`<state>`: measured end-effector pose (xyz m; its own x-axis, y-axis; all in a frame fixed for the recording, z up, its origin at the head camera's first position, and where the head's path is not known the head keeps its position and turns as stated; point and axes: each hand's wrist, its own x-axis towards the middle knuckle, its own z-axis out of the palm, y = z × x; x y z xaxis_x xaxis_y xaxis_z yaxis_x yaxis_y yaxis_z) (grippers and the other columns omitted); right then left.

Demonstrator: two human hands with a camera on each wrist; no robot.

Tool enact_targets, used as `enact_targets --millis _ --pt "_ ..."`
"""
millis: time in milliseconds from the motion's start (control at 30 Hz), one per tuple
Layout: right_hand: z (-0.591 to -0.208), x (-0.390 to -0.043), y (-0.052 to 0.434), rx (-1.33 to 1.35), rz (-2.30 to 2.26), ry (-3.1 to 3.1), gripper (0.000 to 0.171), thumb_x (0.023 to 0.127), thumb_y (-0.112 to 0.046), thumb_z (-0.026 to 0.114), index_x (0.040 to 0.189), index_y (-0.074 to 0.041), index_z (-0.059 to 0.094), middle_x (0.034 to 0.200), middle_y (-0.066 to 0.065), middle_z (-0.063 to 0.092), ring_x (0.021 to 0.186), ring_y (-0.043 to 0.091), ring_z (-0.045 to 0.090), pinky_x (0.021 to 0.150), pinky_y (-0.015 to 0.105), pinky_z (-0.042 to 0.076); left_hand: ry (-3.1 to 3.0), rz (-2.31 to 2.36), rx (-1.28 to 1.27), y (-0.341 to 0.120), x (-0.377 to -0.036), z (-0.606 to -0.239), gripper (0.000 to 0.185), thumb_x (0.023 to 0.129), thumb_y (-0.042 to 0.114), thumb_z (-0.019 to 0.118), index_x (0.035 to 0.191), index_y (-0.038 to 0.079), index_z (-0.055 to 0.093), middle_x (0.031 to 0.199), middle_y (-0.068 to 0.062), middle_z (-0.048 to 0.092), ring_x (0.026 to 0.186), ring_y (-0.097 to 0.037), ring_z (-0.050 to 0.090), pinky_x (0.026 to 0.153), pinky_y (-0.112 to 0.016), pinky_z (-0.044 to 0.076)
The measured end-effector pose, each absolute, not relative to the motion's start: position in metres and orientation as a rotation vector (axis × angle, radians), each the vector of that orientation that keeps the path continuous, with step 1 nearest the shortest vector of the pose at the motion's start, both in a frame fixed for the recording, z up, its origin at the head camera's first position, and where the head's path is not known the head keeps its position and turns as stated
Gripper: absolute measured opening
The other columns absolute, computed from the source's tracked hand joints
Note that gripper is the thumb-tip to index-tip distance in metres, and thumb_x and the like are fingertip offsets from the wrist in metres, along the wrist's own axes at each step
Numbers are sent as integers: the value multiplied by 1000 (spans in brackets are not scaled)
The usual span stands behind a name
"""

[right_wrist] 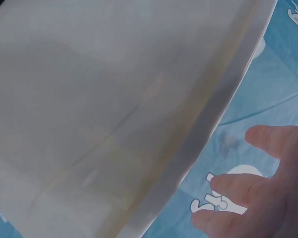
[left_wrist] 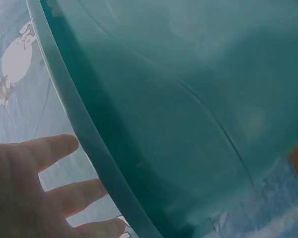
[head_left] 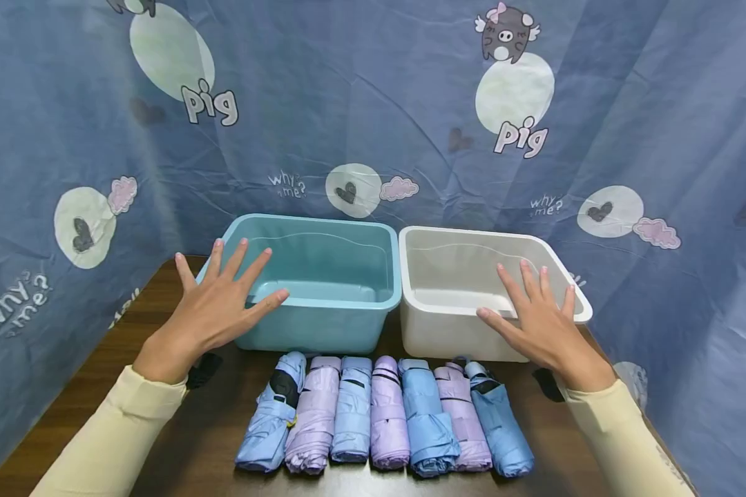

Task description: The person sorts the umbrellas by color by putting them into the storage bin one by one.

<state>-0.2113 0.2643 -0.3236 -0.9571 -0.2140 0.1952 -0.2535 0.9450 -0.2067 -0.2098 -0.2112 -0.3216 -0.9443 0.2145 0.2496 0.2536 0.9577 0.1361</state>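
Note:
My left hand (head_left: 214, 307) is spread with straight fingers over the near left corner of a teal plastic bin (head_left: 313, 328). Fingers likewise apart, my right hand (head_left: 543, 324) hovers at the near right side of a white bin (head_left: 460, 335). Neither hand holds anything. Between my forearms lies a row of several folded umbrellas, blue and lilac by turns: a light blue umbrella (head_left: 270, 417) at the left end, a lilac umbrella (head_left: 388, 414) mid-row, a darker blue umbrella (head_left: 500, 424) at the right end. In the wrist views, fingers show beside the teal wall (left_wrist: 188, 124) and the white wall (right_wrist: 104, 99).
Both bins stand side by side on a dark wooden table (head_left: 193, 442), just behind the umbrellas. A blue curtain (head_left: 373, 103) with pig prints hangs right behind the bins and along both sides of the table.

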Motion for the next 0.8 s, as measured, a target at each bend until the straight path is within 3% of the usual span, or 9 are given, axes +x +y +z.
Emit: enact_targets --millis 333,467,633,800 --pt "-325 -211 266 380 349 -2896 85 90 -67 45 157 -26 12 161 16 0 143 46 -8 101 72 -16 -2868 -280 -319 -221 -209 -321 84 90 72 36 156 24 17 160 -18 7 144 -42 -12 94 -66 -29" --pt "-325 -209 268 388 352 -2877 84 91 -66 45 157 -25 14 161 17 2 142 49 -5 101 72 -15 -2837 -299 -316 -224 -213 -323 85 89 72 40 156 22 21 159 -19 13 145 -43 -2 98 -73 -18" --pt "-324 -205 270 406 361 -2842 82 91 -64 48 156 -25 15 161 17 5 143 48 -2 102 73 -12 -2780 -327 -310 -235 -219 -322 86 88 70 46 154 19 26 157 -19 20 144 -43 12 101 -77 4" --pt "-324 -199 272 418 384 -2795 82 90 -61 52 156 -25 19 160 17 11 143 48 6 102 75 -4 -2783 -424 -281 -249 -225 -324 86 89 65 50 154 16 25 157 -22 19 143 -44 14 103 -75 10"
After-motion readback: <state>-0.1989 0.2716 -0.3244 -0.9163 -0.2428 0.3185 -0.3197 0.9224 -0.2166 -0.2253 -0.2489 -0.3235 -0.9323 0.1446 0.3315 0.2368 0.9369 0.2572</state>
